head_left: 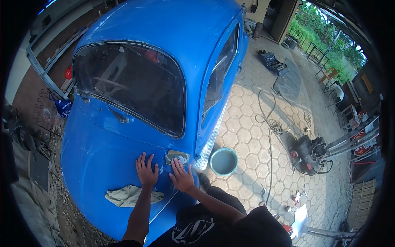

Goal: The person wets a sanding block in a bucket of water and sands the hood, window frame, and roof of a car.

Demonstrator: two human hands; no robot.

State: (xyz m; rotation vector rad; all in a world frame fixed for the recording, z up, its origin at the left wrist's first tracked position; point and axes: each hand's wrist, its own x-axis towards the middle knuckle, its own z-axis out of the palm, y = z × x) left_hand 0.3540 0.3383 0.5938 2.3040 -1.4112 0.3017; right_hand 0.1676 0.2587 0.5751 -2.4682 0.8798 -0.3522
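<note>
Flatly, open right fingers (177, 165) cover a grayish rectangular sheet (185, 157), left fingers (143, 162) splayed on curved bodywork (92, 144).

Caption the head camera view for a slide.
Bare left hand flat on a rounded blue car, right hand on a grey-brown rectangular sheet, crumpled beige cloth nearby.

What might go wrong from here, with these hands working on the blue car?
The right hand presses a flat grey-green sheet on the blue car; uneven pressure might mark the paint. A round teal bucket of cloudy liquid stands near the person's legs, so a sidestep could spill it. The crumpled beige cloth lies loose on the curved bodywork and may slide off.
</note>
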